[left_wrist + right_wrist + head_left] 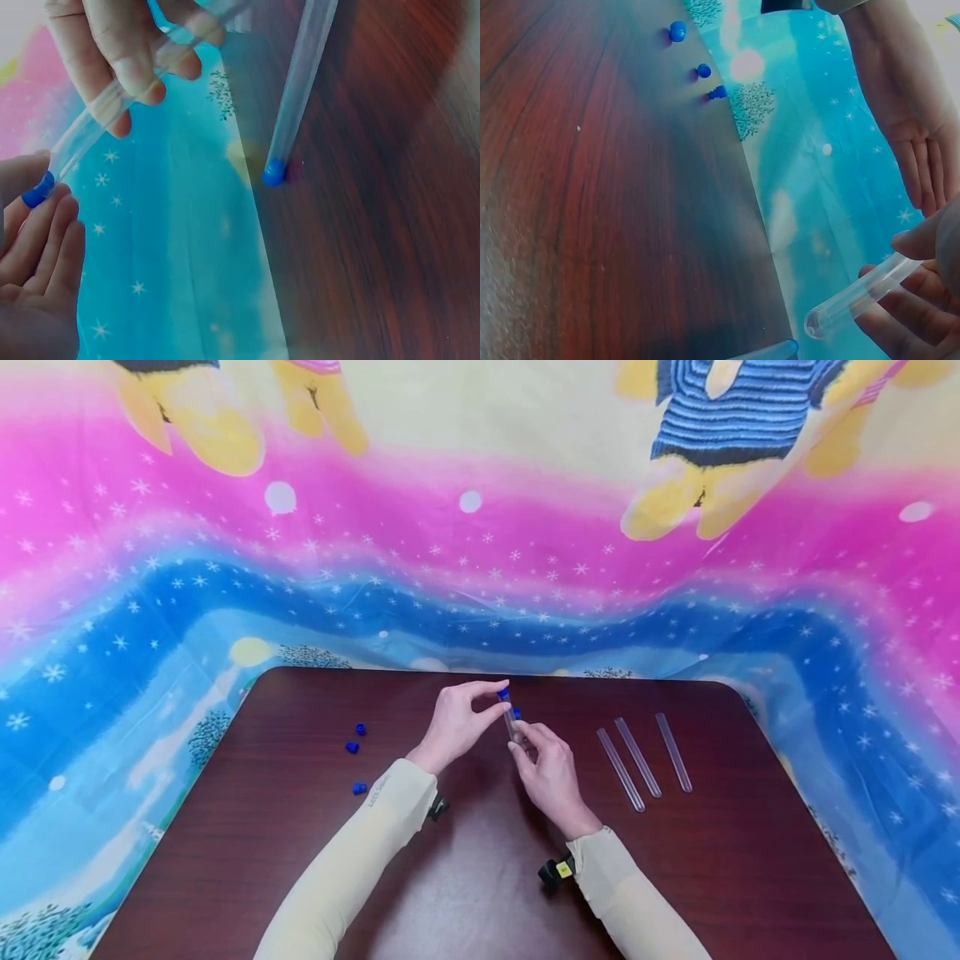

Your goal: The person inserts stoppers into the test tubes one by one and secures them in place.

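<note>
Over the far middle of the table, both hands hold one clear test tube [855,300] with a blue cap [39,190] on its upper end. The left hand [459,722] pinches the cap end between thumb and fingers. Lower down, the right hand [551,772] grips the tube's body, its thumb on one side and fingers on the other; the rounded bottom pokes out in the right wrist view. Behind the right hand, a second tube [300,90] with a blue cap [274,172] lies on the table, mostly hidden in the head view.
Three uncapped tubes [639,758] lie side by side on the right of the dark wooden table [750,877]. Three loose blue caps [352,747] sit on the left. A patterned cloth [465,568] hangs beyond the table's far edge.
</note>
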A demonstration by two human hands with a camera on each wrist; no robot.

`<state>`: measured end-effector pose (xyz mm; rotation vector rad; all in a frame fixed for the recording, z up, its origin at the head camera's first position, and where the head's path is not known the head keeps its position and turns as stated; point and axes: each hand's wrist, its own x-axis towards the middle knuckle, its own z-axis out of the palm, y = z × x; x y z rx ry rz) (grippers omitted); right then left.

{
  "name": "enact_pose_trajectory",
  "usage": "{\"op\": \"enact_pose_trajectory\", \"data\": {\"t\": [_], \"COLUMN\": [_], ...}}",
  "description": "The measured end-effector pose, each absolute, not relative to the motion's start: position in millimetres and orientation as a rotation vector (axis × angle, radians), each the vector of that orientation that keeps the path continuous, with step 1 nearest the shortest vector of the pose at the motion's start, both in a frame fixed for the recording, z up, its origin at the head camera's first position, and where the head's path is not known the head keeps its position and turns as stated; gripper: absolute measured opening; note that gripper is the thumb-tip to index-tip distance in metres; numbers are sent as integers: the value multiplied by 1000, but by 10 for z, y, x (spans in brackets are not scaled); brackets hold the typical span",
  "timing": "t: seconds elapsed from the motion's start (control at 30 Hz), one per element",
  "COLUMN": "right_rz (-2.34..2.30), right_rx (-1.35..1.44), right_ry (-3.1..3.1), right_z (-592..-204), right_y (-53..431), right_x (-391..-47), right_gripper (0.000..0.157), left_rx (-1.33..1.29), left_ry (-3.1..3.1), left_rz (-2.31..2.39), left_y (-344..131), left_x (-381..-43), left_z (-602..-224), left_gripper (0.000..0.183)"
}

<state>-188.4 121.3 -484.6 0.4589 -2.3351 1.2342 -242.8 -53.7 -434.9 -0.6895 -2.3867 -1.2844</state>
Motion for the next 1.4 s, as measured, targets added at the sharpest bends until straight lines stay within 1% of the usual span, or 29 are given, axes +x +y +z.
{"op": "enact_pose_trajectory", "data": {"t": [0.27,0.77,1.07,1.4], "right_rz": [1228,1251,1231,1246], "right_rx": [492,493,494,500], "right_ry": [-2333,-2342,-2340,-2362], "right_z": [-4833,-4807,-4776,-4732], "right_y": [1231,1228,1204,1202], "right_x": [-1907,-1921,-1949,-1953], "right_gripper": [30,35,33,33], "left_rx": [-635,-640,-637,-673], "left_ry": [-2412,-2364,-2390,-2389], "left_rz": [-1435,-1558,-1551,-1492], "left_y": [-552,-548,-602,-657], "left_x": [-2441,-2424,-2425,-2458], "left_z": [-4371,-4391,-4332,-4308], "left_gripper": [35,36,38,36]}}
